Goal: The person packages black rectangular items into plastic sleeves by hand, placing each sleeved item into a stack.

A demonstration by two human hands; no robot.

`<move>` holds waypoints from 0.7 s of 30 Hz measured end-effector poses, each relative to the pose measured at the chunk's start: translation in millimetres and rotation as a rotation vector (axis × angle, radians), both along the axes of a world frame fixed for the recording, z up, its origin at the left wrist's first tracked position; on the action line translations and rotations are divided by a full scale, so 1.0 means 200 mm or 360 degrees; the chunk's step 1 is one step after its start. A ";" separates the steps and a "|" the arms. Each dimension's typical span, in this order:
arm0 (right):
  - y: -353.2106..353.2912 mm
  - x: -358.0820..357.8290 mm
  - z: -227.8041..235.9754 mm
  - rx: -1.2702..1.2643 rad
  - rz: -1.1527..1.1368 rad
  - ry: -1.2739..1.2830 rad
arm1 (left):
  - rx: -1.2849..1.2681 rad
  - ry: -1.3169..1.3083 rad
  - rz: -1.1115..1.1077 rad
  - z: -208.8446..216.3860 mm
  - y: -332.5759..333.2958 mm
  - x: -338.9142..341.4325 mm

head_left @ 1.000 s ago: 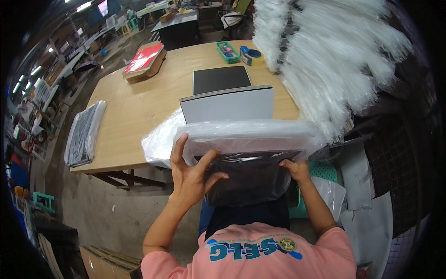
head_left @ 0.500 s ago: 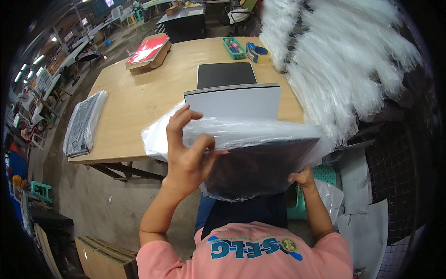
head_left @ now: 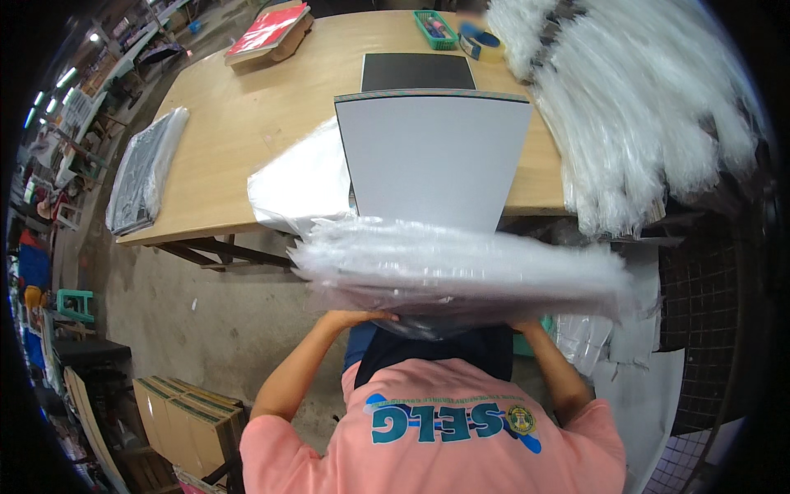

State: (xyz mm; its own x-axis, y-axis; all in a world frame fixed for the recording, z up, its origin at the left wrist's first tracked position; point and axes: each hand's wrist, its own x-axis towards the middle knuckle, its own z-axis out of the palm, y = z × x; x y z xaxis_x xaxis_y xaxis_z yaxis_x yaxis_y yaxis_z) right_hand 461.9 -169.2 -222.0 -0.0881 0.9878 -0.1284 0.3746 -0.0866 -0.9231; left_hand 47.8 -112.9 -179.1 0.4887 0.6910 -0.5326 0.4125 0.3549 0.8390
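In front of my body, a clear plastic bag (head_left: pixel 461 267) with a dark flat panel in it is held level, its upper part smeared by motion. My left hand (head_left: pixel 360 317) grips its near left edge, thumb laid along the plastic. At the near right edge, my right hand (head_left: pixel 527 324) is closed on the same bag, its fingers mostly hidden beneath. Just beyond stands a white board (head_left: pixel 432 152) with a dark rim, tilted at the table's near edge. Behind it lies a black sheet (head_left: pixel 418 72). White plastic film (head_left: pixel 303 183) spreads left of the board.
A wooden table (head_left: pixel 222 156) carries bagged dark panels (head_left: pixel 148 173) at left, a red-topped stack (head_left: pixel 267 33), a green basket (head_left: pixel 435 30) and tape rolls (head_left: pixel 480 41). Heaped clear plastic bags (head_left: pixel 634 115) fill the right. Cardboard boxes (head_left: pixel 189 420) stand on the floor at lower left.
My left hand has come down from the bag's upper left side to its near edge. The bag has tipped flatter, exposing more of the white board. The view has tilted downward.
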 end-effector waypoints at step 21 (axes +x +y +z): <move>0.25 0.04 -0.15 0.0738 0.0333 -0.1074 | 0.1456 0.0780 0.0125 -0.18 0.05 -0.06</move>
State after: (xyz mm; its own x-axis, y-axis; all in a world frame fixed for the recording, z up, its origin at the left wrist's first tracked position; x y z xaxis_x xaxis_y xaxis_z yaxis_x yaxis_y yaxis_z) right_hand 469.7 -120.1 -251.9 -0.3251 0.9253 0.1950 0.8246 0.3784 -0.4205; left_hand 36.6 -102.5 -214.3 0.2966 0.9514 0.0832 0.7839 -0.2922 0.5478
